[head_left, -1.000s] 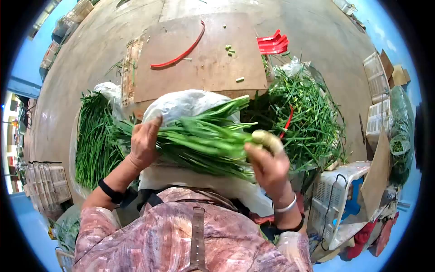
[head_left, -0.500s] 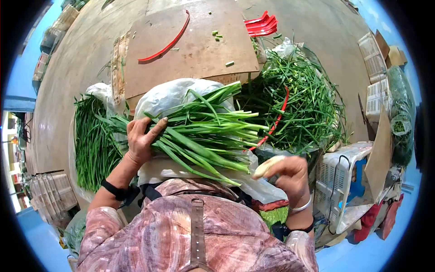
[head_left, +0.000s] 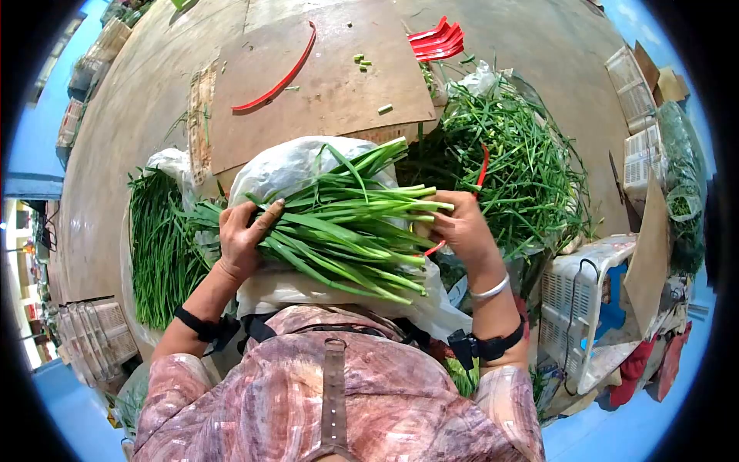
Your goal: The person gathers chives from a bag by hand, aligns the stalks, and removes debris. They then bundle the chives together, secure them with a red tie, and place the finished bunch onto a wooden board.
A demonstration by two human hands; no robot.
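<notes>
Across the white plastic bag on the lap lies a bunch of long green stalks, cut ends to the right. My left hand is wrapped round its leafy left part, thumb on top. At the cut ends, my right hand has its fingers closed on the stalks' upper right tips. A red strip runs behind my right hand, partly hidden by it. Another red strip lies curved on the brown board in front, near a few short cut pieces.
Loose greens are heaped at the right, and long greens lie in a bag at the left. Stacked red strips stick out past the board's right edge. A white crate stands at the lower right, by cardboard.
My right hand has moved up and left from below the cut ends to their upper right tips. My left hand keeps its hold on the bunch.
</notes>
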